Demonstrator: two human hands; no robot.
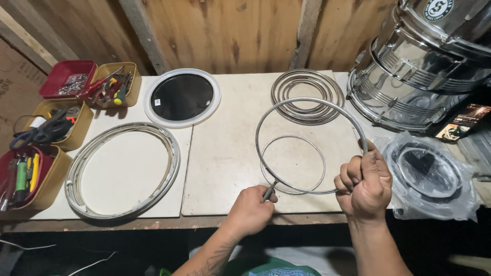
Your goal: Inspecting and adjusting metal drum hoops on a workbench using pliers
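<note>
Metal hoop work: you hold 1 large thin ring [313,105] above the pale board bench [225,153], tilted up off the surface.
Far-left trays: 4 small trays [66,130], red and mustard, hold pliers, screwdrivers and scissors; they sit well apart from your hands.
Left rim: a wide grey drum rim [171,168] lies flat on the left board, untouched.
Drumhead: a black round head with a white collar [182,97] lies flat behind that rim, near the wooden wall.
Left hand: your left hand [250,209] is closed around the ring's lower left part, fingers curled tight, at the bench's front edge.
Small ring: a smaller thin ring [273,145] lies flat on the board, seen through the large one, just beyond your left hand.
Ring stack: several nested rings [307,94] lie flat behind, partly overlapped in view by the large ring's top.
Right hand: your right hand [364,183] is a full fist on the ring's right side, thumb over the wire.
Handling advice: keep both grips firm and level, I judge, so the thin wire does not twist or spring.
Bagged head: a drumhead in clear plastic [429,174] lies just beside your right hand.
Drum: a chrome drum shell [419,66] stands at far right.
</note>
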